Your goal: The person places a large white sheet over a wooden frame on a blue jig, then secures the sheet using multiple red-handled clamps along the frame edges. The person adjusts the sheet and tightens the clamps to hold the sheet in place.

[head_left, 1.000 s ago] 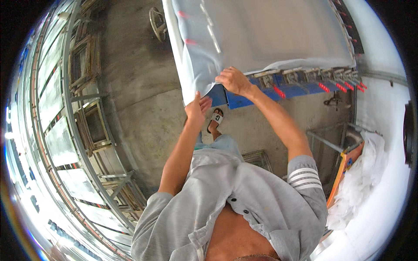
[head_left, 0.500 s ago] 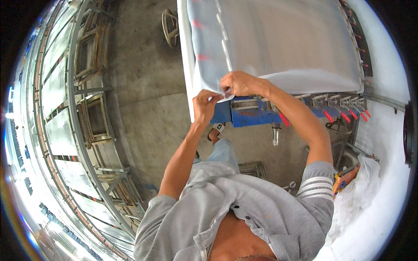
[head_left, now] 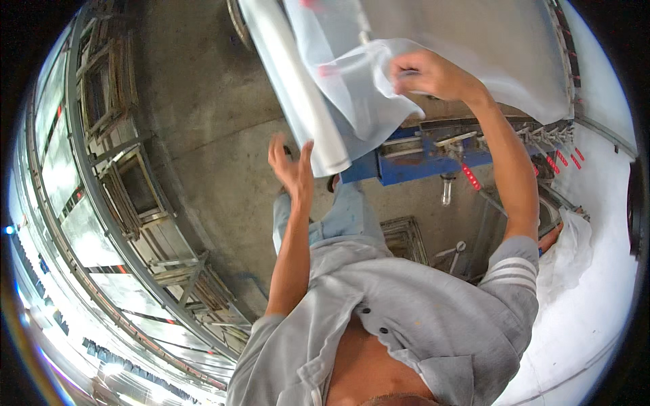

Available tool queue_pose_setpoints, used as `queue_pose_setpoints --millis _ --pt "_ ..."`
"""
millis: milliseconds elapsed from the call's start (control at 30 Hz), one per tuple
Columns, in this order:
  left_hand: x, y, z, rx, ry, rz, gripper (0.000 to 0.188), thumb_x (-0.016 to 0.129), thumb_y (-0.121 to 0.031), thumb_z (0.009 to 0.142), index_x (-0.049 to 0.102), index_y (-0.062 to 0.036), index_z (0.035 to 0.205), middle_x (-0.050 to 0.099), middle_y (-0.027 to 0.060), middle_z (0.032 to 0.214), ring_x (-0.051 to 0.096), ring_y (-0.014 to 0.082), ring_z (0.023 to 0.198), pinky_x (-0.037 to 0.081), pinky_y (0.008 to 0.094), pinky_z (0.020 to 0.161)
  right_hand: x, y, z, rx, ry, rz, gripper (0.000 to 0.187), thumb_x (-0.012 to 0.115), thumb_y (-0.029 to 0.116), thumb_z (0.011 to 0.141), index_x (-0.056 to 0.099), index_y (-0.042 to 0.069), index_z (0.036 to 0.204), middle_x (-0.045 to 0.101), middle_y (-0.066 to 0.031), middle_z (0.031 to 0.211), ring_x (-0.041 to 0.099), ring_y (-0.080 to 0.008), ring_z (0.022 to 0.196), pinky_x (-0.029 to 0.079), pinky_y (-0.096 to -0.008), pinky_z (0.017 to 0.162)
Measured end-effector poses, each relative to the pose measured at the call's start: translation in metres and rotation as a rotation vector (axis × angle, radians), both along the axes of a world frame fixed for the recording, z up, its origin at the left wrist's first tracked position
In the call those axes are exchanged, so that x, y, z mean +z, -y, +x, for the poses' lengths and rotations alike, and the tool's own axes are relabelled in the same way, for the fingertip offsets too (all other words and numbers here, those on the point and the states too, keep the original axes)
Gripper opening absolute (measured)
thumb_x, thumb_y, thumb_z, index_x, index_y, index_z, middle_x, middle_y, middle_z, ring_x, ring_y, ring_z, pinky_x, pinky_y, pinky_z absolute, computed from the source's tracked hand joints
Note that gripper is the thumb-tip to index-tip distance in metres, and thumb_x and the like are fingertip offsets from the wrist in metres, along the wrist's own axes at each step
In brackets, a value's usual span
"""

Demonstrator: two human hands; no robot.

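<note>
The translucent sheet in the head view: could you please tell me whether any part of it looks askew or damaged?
Its near-left part looks askew: there the translucent sheet is raised and creased at the right hand, while it looks smoother toward the picture's upper right. No tear is visible, though blur hides fine detail.

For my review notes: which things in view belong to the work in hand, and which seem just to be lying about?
Likely in the work:
- sheer white fabric, pinched by the right hand
- white roll, beside the open left hand
- red-handled clamps along the blue bench

Apparently lying about:
- floor frames
- crumpled white sheeting
</note>
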State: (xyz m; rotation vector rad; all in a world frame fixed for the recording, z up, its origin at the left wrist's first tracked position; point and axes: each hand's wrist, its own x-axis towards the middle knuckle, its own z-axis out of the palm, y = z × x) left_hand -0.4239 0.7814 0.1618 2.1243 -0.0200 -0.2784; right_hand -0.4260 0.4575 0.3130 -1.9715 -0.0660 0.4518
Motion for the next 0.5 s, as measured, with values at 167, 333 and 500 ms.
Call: queue_pose_setpoints --millis 167,333,500 --pt "-0.097 0.054 0.074 -0.094 -0.461 -0.415 0.082 0.074 -0.041 0.075 0.037 0.0025 0.135 0.044 0.0230 0.133 0.051 0.0328 0.115 0.044 0.0435 0.094 0.024 0.032 -0.062 -0.267 -0.236 0.250 0.032 0.067 0.025 0.081 0.049 0.005 0.065 0.048 -0.0014 0.065 0.048 -0.0114 0.065 0.049 -0.0327 0.072" --pt "-0.059 0.103 0.066 0.239 -0.763 -0.912 0.042 0.057 -0.027 0.089 0.051 -0.0044 0.124 0.056 0.0128 0.118 0.058 0.0260 0.099 0.048 0.0398 0.086 0.014 0.026 -0.105 -0.423 -0.287 0.275 0.030 0.071 0.025 0.077 0.053 0.004 0.066 0.048 -0.0011 0.065 0.049 -0.0098 0.067 0.051 -0.0360 0.080" --pt "0.012 0.099 0.066 -0.046 -1.065 -1.482 0.029 0.053 -0.020 0.091 0.058 -0.0067 0.116 0.061 0.0103 0.109 0.059 0.0244 0.095 0.048 0.0376 0.087 -0.008 0.007 -0.121 -0.453 -0.203 0.330 0.025 0.069 0.019 0.079 0.053 0.003 0.067 0.048 0.0003 0.067 0.049 -0.0098 0.068 0.048 -0.0350 0.089"
